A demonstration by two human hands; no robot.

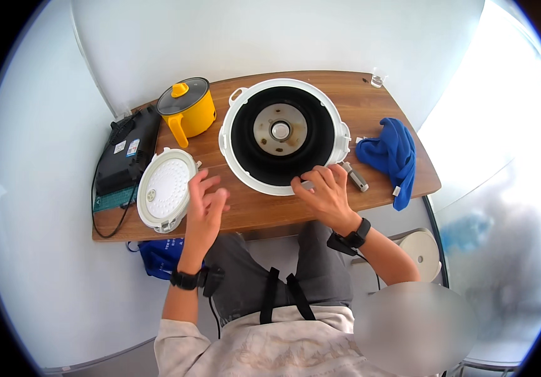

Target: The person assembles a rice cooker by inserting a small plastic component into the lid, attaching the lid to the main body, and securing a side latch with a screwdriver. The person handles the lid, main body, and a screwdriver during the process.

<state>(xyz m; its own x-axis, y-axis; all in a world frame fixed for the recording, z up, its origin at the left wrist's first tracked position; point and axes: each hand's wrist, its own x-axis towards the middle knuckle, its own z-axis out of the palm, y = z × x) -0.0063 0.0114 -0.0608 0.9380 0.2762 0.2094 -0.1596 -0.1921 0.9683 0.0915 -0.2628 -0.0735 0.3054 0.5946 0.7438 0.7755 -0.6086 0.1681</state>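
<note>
A rice cooker body (234,164) with a white rim and black inside stands on the table before me. Its round metal heating plate (281,107) shows brown stains. My right hand (325,193) is at the cooker's front rim, thumb and fingers curled in. A small pale patch shows between them; whether it is a held piece or the rim itself is unclear. My left hand (205,204) is raised near the table's front edge, fingers loosely apart, holding nothing. Just left of it lies a white round lid (168,188), perforated side up.
A grey handheld tool (356,178) and a blue cloth (389,151) lie right of the cooker. At the left are a yellow pot (196,116), a black appliance (126,151) with a cord, and a green mat (114,199). A small clear cup (378,78) stands far right.
</note>
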